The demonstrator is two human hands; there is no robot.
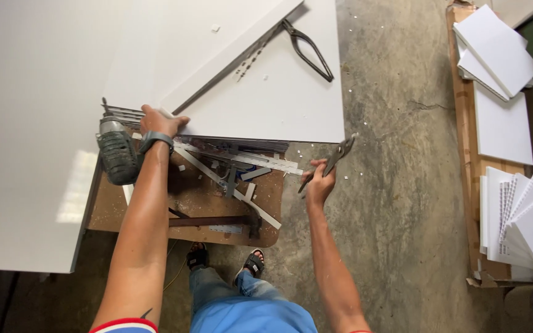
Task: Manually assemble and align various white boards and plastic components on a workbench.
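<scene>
1. Left hand (158, 121) is down on the near corner of the white panel (266, 105), fingers curled over its edge and pressing it in place. A dark watch sits on that wrist.
2. Right hand (319, 182) is clenched round the handles of a pair of snips (333, 161), blades pointing up at the panel's near edge, just beside it but not biting into it.
3. The panel lies flat across the workbench (217, 209), its right part overhanging the concrete floor (396, 154). It looks thin, rigid and clean white, with straight edges.
4. A long white strip (232, 52) lies diagonally on top of the panel, and a second pair of snips (308, 49) rests untouched near its far end.
5. How far along? I'd judge some trimming is done: small white chips are scattered over the panel, the bench and the floor, and offcut strips lie on the bench under the panel's edge.
6. What's left is hard to call; no cut is open in the near edge right now.
7. A cordless drill (117, 154) sits at the bench's left, close by the left wrist, and white panel stacks (513, 216) wait at the right wall.
</scene>
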